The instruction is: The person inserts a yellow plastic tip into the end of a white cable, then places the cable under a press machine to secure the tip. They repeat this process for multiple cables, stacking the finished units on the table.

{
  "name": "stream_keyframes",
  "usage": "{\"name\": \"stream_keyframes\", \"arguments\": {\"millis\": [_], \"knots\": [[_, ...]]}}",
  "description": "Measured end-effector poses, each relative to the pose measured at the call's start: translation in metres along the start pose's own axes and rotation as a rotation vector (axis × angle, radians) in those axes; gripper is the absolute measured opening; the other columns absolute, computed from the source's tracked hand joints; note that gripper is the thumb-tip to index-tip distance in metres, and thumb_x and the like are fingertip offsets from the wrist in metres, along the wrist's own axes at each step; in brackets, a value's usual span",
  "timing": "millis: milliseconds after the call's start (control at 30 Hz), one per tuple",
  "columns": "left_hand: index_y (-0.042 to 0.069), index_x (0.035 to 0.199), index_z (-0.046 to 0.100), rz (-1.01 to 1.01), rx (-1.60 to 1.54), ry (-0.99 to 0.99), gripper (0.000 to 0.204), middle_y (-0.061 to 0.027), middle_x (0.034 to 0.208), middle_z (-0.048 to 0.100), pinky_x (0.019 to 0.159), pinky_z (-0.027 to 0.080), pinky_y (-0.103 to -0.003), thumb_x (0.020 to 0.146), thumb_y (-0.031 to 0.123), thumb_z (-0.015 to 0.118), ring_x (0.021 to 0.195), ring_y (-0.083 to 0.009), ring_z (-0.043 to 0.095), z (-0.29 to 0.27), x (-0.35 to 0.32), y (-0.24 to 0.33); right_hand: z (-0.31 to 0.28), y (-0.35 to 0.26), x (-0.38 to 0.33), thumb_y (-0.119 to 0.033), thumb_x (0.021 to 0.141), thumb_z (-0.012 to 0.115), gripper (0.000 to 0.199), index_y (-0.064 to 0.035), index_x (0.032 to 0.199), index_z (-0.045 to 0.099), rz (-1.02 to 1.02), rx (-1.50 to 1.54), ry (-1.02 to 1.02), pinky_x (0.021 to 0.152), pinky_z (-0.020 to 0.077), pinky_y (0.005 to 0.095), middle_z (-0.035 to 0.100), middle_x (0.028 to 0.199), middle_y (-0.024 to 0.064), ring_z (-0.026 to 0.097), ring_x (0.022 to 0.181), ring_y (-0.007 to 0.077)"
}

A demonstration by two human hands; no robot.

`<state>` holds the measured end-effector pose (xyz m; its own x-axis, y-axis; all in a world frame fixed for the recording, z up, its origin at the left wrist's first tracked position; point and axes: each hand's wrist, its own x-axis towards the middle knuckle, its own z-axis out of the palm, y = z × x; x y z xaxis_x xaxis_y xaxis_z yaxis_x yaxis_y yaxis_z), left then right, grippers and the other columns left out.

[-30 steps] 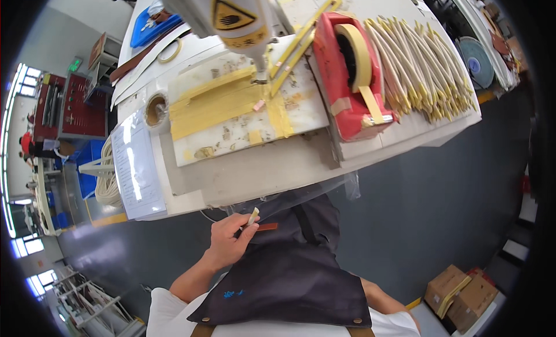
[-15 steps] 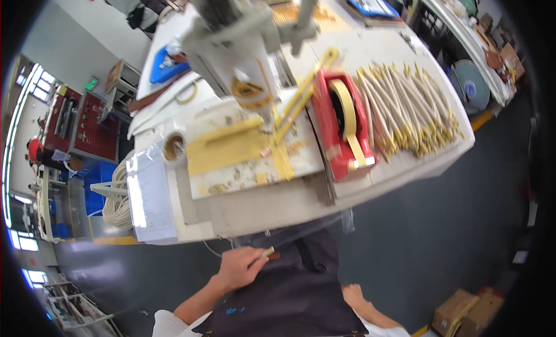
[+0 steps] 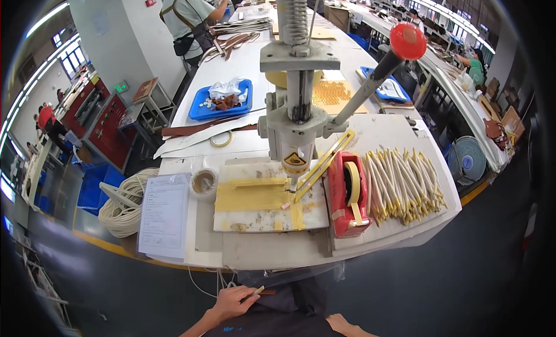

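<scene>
Low in front of my apron, my left hand is closed with a short pale piece with a yellowish end sticking out past the fingers; it looks like a cord end. A small reddish-brown strip shows beside it, and I cannot make out whether it is held too. My right hand rests against the apron at the lower edge, its fingers mostly hidden. Ahead on the table stands a grey hand press with a red-knobbed lever, over a white board with yellow tape.
A red tape dispenser stands right of the board, beside a row of pale cords with yellow ends. To the left are a roll of tape, a printed sheet and coiled cord. A blue tray lies farther back.
My view has tilted up and levelled, so the press and far tables show more and my hands sit lower. The left hand still holds the pale piece.
</scene>
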<state>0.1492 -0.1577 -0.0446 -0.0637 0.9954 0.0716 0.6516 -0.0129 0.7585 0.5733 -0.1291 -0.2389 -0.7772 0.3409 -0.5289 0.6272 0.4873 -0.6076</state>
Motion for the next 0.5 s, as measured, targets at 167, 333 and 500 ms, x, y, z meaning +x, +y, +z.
{"name": "stream_keyframes", "arguments": {"millis": [167,333,500], "knots": [[0.007,0.099,0.080,0.101,0.023,0.049,0.019,-0.0060,0.093,0.074,0.061,0.055,-0.032,0.088,0.022,0.081,0.074,-0.0211,0.070,0.003,0.011,0.004,-0.159,-0.084,-0.018,-0.029,0.084,0.074,0.035,-0.0073,0.111,0.075,0.031,0.085,-0.359,0.091,0.0541,0.0458,0.076,0.108,0.0185,0.071,0.106,0.0347],[0.009,0.099,0.080,0.157,0.086,0.063,0.016,-0.0048,0.096,0.073,0.065,0.056,-0.034,0.087,0.020,0.081,0.077,-0.0215,0.069,0.002,0.029,0.009,-0.248,-0.141,0.003,-0.020,0.093,0.069,0.043,-0.0089,0.134,0.066,-0.144,0.063,-0.010,0.095,0.0568,0.0392,0.073,0.121,0.0136,0.070,0.113,0.0304],[0.005,0.102,0.077,0.155,-0.055,0.168,0.014,-0.0085,0.090,0.072,0.065,0.054,-0.032,0.092,0.015,0.076,0.077,-0.0220,0.069,-0.007,0.049,-0.004,-0.233,-0.189,0.060,-0.021,0.098,0.069,0.030,-0.0076,0.125,0.071,-0.336,0.516,0.112,0.086,0.0575,0.0337,0.075,0.110,0.0117,0.073,0.101,0.0231]]}}
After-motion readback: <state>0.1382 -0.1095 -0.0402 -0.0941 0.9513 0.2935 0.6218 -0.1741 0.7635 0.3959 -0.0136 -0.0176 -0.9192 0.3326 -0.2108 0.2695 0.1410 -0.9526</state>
